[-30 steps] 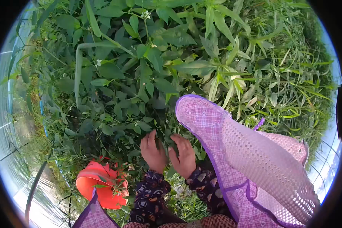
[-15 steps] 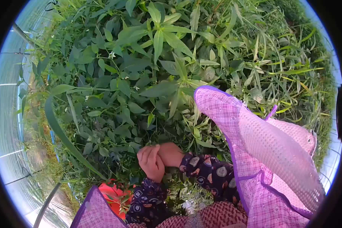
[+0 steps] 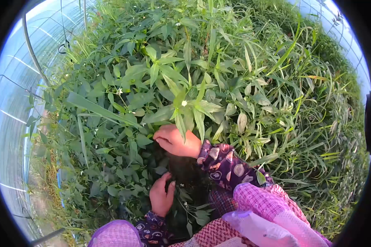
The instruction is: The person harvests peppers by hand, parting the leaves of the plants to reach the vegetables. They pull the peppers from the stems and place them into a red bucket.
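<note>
A dense bank of leafy plants (image 3: 218, 70) fills nearly the whole view: soft, matt, pointed oval leaves in whorls at the centre and left, mixed with long, narrow, arching grass blades (image 3: 313, 123) on the right. Along the left edge runs a translucent, pale greenhouse cover (image 3: 10, 107), crossed by a thin curved hoop (image 3: 31, 53). At the bottom lies pink checked cloth (image 3: 259, 201), woven and partly see-through, cut off by the edge of the frame. A dark purple patterned sleeve (image 3: 222, 164) leads up to the right hand (image 3: 175, 142), which sits at the foot of a leaf whorl in the middle of the plants, its fingers curled in almost to a fist; leaves fall across its knuckles, and whether a stem lies inside it cannot be made out. Below it the left hand (image 3: 160, 197) is half open, thumb apart, its fingertips sunk in shaded leaves, so any grip is hidden. A tiny white flower (image 3: 184, 103) stands just above the right hand
</note>
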